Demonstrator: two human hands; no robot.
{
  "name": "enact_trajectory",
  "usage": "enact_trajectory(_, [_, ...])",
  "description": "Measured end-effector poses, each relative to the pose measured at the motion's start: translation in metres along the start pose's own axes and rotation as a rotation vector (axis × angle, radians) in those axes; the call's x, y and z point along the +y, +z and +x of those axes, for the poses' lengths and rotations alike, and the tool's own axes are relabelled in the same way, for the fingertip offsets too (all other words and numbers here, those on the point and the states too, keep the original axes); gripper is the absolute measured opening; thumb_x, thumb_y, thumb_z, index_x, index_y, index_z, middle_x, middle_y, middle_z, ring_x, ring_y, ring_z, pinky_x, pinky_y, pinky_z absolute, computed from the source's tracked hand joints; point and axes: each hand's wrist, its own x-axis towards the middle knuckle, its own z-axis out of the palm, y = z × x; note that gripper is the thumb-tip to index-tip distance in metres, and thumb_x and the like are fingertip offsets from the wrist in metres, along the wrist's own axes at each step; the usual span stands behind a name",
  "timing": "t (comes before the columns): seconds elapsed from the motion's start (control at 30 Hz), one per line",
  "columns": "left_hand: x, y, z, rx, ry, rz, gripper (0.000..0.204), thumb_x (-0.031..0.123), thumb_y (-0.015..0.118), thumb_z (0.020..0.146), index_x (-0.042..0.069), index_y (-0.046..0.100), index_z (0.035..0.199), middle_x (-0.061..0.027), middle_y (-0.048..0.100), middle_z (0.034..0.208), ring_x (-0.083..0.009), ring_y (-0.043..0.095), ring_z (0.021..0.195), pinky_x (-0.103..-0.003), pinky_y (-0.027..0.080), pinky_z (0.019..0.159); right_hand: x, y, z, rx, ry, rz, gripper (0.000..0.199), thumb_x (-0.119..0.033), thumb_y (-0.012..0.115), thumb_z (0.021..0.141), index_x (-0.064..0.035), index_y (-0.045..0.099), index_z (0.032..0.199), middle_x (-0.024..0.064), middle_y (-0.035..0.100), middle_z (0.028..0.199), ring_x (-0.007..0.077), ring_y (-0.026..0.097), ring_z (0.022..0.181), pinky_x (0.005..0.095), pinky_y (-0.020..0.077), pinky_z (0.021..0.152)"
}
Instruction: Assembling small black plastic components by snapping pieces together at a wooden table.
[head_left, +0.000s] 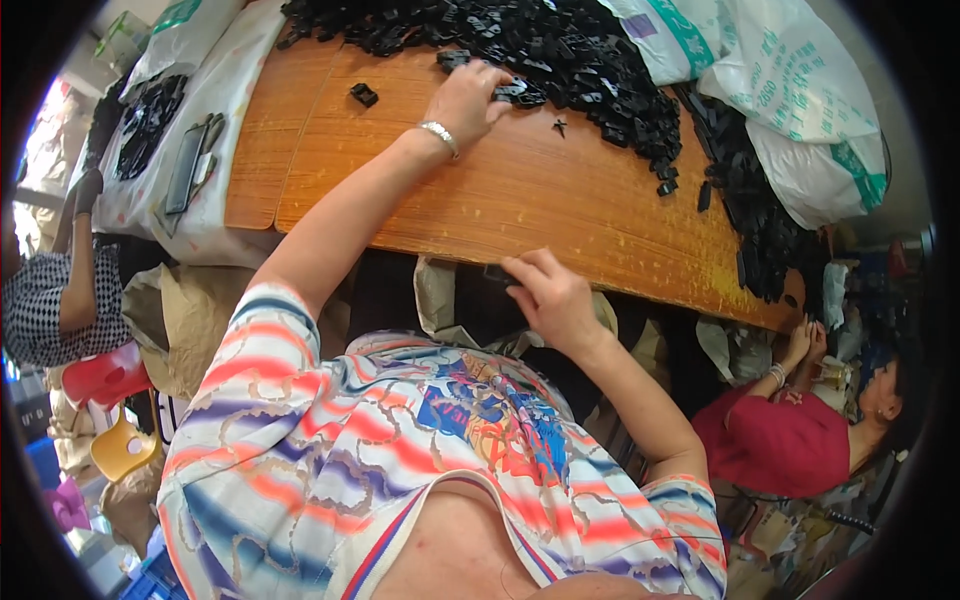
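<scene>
We find right hand (553, 303) clamped on black part (495, 273) beside the bench's (600, 210) near edge; left hand (468, 100), grip unclear, should draw pieces (610, 95) singly.

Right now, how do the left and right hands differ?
The left hand reaches across the table to the edge of the pile of black parts; the right hand is by the table's near edge.
The right hand holds a small dark part; whether the left hand grips one is unclear.
The left hand has a silvery band at its wrist; the right hand shows none.
Both are ungloved.
</scene>
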Motion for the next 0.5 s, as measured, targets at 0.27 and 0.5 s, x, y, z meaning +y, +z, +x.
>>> enact_trajectory(0.27, [-0.013, 0.030, 0.006, -0.033, -0.089, 0.081, 0.018, 0.015, 0.069, 0.084, 0.005, 0.065, 0.099, -0.0127, 0.061, 0.103, -0.0323, 0.058, 0.100, -0.040, 0.049, 0.088, 0.044, -0.021, 0.048, 0.136, -0.018, -0.031, 0.012, -0.012, 0.068, 0.083, -0.0095, 0.068, 0.095, 0.0125, 0.062, 0.084, 0.0332, 0.064, 0.076, 0.0415, 0.0527, 0.064])
enact_trajectory(0.5, [0.002, 0.007, -0.025, -0.059, -0.005, -0.053, 0.021, 0.011, 0.075, 0.078, 0.004, 0.060, 0.091, -0.0117, 0.059, 0.096, -0.0314, 0.059, 0.094, -0.039, 0.050, 0.081, 0.121, -0.010, 0.158, 0.195, -0.010, -0.344, 0.023, -0.004, 0.057, 0.085, -0.0097, 0.068, 0.105, 0.0120, 0.059, 0.103, 0.0344, 0.066, 0.084, 0.0428, 0.0544, 0.072])
